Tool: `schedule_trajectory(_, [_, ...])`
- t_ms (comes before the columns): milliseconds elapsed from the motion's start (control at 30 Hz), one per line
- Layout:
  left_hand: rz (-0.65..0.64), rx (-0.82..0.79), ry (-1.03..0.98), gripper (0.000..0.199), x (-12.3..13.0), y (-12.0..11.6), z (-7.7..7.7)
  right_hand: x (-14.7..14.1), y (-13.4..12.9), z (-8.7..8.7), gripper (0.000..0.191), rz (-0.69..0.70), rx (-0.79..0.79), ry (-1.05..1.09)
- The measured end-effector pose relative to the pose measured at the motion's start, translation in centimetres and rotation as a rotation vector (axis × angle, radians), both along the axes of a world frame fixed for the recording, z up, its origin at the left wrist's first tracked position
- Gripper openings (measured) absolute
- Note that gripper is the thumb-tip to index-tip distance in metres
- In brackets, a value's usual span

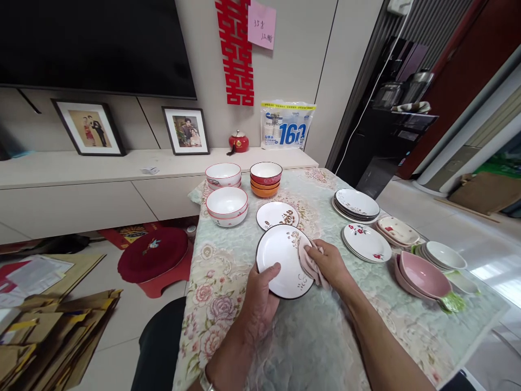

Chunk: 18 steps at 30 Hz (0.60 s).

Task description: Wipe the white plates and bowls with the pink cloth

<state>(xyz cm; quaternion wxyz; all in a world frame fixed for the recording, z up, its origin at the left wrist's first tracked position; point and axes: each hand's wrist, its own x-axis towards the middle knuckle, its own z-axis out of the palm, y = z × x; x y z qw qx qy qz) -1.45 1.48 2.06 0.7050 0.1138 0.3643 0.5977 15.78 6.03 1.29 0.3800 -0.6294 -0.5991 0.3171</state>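
Observation:
A white plate [279, 255] with a dark rim and brown flowers is held tilted above the table by my left hand [262, 293], thumb on its face and the fingers hidden beneath. My right hand [328, 260] grips a pinkish cloth [310, 265] and presses it against the plate's right edge. Just behind, another brown-flowered plate [271, 210] lies flat on the flowered tablecloth [228, 271], partly covered by the held one.
Behind stand white bowls [227, 203] and red and orange bowls [266, 182]. To the right are dark-rimmed plates [357, 203], red-flowered plates [366, 243], square dishes [398, 230], pink bowls [425, 276] and small white bowls [445, 255]. A red stool [154, 254] is left of the table.

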Motion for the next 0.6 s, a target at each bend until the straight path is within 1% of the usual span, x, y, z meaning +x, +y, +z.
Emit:
schedule_trajectory(100, [-0.098, 0.064, -0.035, 0.066, 0.1, -0.2, 0.1, 0.6, 0.2, 0.2, 0.028, -0.047, 0.099, -0.003])
schedule_trajectory(200, [-0.187, 0.081, -0.02, 0.059, 0.0, -0.4, 0.2, 1.3, 0.3, 0.3, 0.031, -0.048, 0.24, -0.111])
schedule_trajectory(300, [-0.266, 0.085, 0.032, 0.051, -0.2, -0.6, 0.1, 1.5, -0.1, 0.7, 0.029, 0.038, 0.461, -0.262])
schedule_trajectory(367, [-0.314, 0.108, 0.068, 0.047, -0.4, -0.6, 0.0, 1.3, -0.6, 1.2, 0.027, 0.11, 0.622, -0.359])
schedule_trajectory(433, [-0.347, 0.124, 0.095, 0.046, -0.4, -0.7, 0.0, 0.8, -1.0, 1.8, 0.027, 0.185, 0.746, -0.434])
schedule_trajectory(500, [-0.358, 0.119, 0.127, 0.046, -0.3, -0.8, -0.1, 0.3, -1.3, 2.3, 0.029, 0.256, 0.8, -0.481])
schedule_trajectory(567, [-0.354, 0.109, 0.164, 0.047, 0.0, -0.9, -0.1, -0.2, -1.3, 2.5, 0.029, 0.294, 0.785, -0.516])
schedule_trajectory(600, [-0.346, 0.102, 0.179, 0.048, 0.2, -0.9, -0.2, -0.4, -1.2, 2.4, 0.027, 0.292, 0.757, -0.537])
